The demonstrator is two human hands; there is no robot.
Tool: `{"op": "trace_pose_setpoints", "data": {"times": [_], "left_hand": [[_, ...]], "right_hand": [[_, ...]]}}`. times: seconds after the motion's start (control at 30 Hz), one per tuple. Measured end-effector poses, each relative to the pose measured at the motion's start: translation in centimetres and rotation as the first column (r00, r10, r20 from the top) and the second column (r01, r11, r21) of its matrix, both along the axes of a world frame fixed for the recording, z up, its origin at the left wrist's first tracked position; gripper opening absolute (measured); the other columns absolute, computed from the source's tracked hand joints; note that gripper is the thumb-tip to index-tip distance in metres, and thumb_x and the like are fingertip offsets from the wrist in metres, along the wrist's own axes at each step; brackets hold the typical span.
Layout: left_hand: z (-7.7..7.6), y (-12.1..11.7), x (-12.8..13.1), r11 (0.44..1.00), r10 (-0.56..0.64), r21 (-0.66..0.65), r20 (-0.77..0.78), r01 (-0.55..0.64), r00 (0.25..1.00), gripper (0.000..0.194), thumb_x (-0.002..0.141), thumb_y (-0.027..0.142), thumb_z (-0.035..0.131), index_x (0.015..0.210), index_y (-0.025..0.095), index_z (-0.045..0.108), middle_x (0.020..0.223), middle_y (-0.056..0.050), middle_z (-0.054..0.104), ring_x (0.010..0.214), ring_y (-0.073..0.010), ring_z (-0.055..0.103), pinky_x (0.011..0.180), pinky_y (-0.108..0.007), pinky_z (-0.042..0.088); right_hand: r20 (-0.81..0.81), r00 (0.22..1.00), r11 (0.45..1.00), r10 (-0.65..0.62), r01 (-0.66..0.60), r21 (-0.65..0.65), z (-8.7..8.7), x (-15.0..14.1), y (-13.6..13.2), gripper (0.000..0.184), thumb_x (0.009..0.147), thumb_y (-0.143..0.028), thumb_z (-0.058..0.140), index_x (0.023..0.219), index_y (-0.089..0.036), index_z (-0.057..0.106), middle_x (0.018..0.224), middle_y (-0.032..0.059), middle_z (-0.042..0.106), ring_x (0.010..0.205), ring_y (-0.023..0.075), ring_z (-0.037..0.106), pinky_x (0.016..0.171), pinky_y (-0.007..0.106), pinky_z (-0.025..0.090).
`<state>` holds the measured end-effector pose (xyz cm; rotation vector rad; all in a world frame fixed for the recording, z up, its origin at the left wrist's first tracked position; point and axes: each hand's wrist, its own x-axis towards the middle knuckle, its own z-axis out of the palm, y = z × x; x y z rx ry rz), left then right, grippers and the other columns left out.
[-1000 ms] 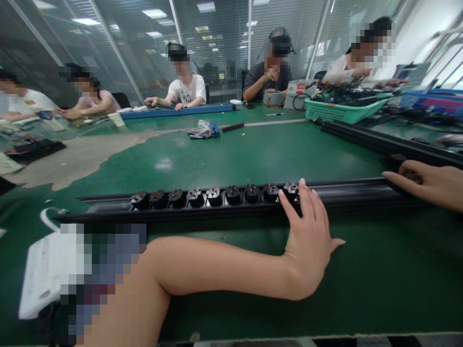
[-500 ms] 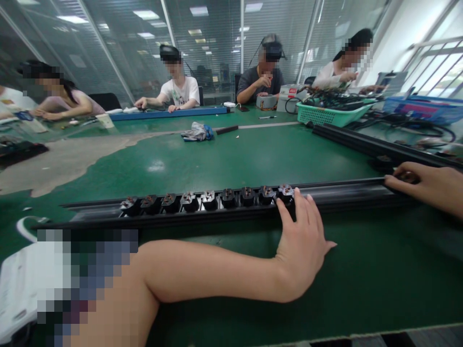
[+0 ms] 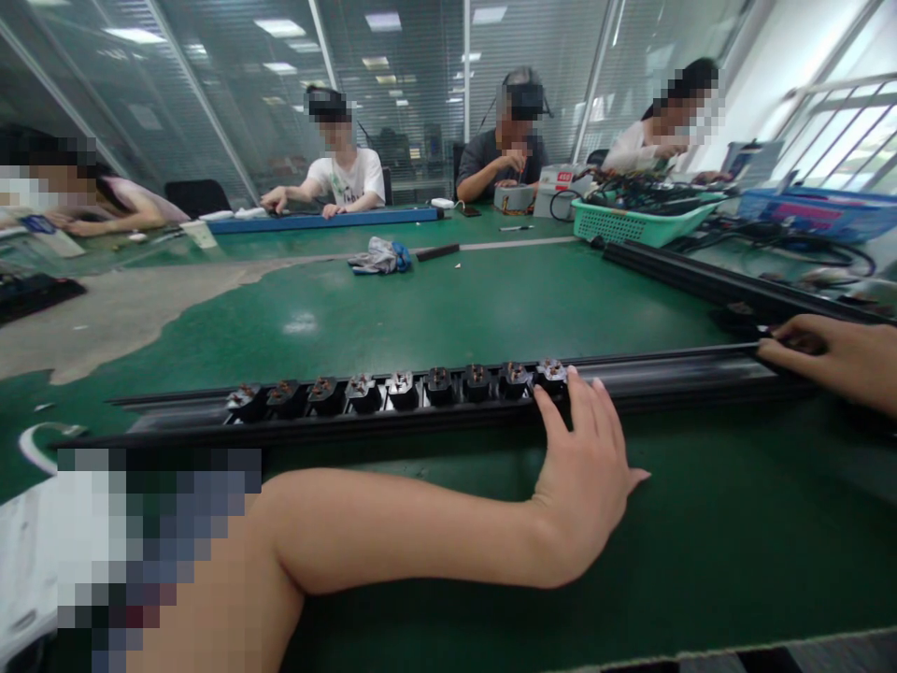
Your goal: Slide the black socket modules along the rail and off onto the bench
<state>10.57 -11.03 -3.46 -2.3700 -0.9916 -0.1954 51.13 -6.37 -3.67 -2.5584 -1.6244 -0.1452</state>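
Note:
A long black channel (image 3: 665, 371) lies across the green table, with a row of several black socket modules (image 3: 438, 385) sitting in its left half, copper contacts facing up. My left hand (image 3: 583, 463) reaches from the left with fingers spread; its fingertips rest at the rightmost socket module (image 3: 550, 373) and the channel's near edge. At the channel's right end, my right hand (image 3: 841, 353) has its fingers curled beside the rim. Something dark shows within its grip, too shadowed to name. The right hand's lower fingers are hidden.
A second black rail (image 3: 701, 276) lies diagonally at the right. Beyond it stands a green basket (image 3: 623, 224) of cables. Gloves (image 3: 380, 257) and a short black bar (image 3: 438, 252) lie mid-table. A white device (image 3: 28, 551) sits front left; several people work across the table.
The view has turned slightly right, so most things sit further left. Both hands stay at the same parts of the channel; the right hand has shifted slightly.

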Motion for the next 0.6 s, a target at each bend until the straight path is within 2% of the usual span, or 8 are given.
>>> {"op": "trace_pose_setpoints", "data": {"times": [0.33,0.6], "left_hand": [[-0.2,0.1,0.0,1.0,0.003,0.0,-0.017,-0.003,1.0,0.077,0.1,0.062,0.032,0.15,0.004,0.046,0.152,-0.023,0.048,0.145,-0.0395,0.038,0.109,-0.056,0.046],[-0.6,0.2,0.0,1.0,-0.002,0.017,-0.003,0.002,1.0,0.08,0.099,0.064,0.033,0.15,0.003,0.046,0.151,-0.024,0.048,0.145,-0.0411,0.037,0.108,-0.057,0.046]], "right_hand": [[0.012,0.997,0.997,-0.081,0.081,-0.018,0.0,0.4,0.1,0.065,0.072,-0.079,0.044,0.104,-0.026,0.061,0.1,0.0136,0.07,0.083,0.0329,0.062,0.074,0.042,0.045],[0.042,0.989,0.989,-0.144,0.144,-0.011,-1.0,2.6,0.3,0.068,0.076,-0.082,0.041,0.11,-0.026,0.061,0.101,0.0165,0.069,0.079,0.0333,0.059,0.069,0.043,0.043]]}}
